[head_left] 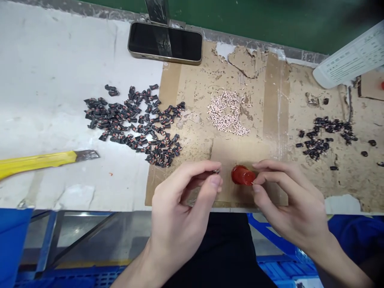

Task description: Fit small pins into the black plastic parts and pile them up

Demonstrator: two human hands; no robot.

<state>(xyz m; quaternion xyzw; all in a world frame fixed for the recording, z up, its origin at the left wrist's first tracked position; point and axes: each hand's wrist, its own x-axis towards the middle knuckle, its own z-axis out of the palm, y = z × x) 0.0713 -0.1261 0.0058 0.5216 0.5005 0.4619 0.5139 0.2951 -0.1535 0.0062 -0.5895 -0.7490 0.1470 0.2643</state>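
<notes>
Near the front edge of a white-and-cardboard counter (45, 100), a worker's left hand (183, 212) pinches a small dark part (216, 171); the right hand (294, 204), fingertips drawn together, appears to grip a tiny piece (253, 183), too small to identify. A red cup (240, 175) sits between them, just beside the right fingertips. Cardboard (252, 152) stretches behind it to scattered pink bits (222, 116), below a green wall (255, 20).

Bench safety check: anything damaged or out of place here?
Two things. The cardboard is torn and ragged toward its far edge, its surface peeling. The yellow knife lies at far left with its blade bare, near the black parts.
</notes>
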